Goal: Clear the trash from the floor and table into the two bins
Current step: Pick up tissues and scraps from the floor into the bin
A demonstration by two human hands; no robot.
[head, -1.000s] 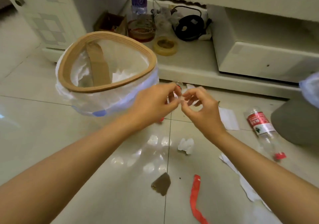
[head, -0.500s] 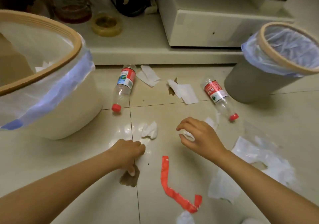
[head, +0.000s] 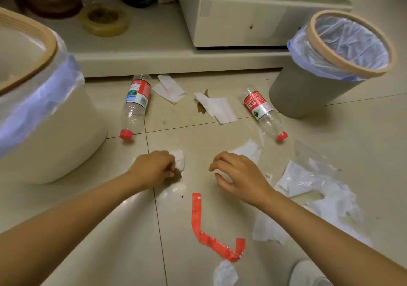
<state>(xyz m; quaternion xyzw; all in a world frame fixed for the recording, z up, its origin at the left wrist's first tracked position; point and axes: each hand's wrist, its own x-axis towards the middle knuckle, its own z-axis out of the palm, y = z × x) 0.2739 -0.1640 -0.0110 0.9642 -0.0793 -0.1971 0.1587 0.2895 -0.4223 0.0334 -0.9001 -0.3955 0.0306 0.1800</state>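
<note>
Clearing floor litter between the white bin [head: 66, 144] and the grey bin [head: 295, 96].
Left hand [head: 152, 169] is lowered to the tile, fingers curled around a brown scrap [head: 176, 174], with a crumpled white tissue [head: 179, 159] touching the fingertips on the far side. Right hand [head: 240, 175] hovers palm-down, fingers loosely bent and grasping nothing, near a white paper [head: 247, 150]. A creased red wrapper strip [head: 198, 215] lies between the forearms.
</note>
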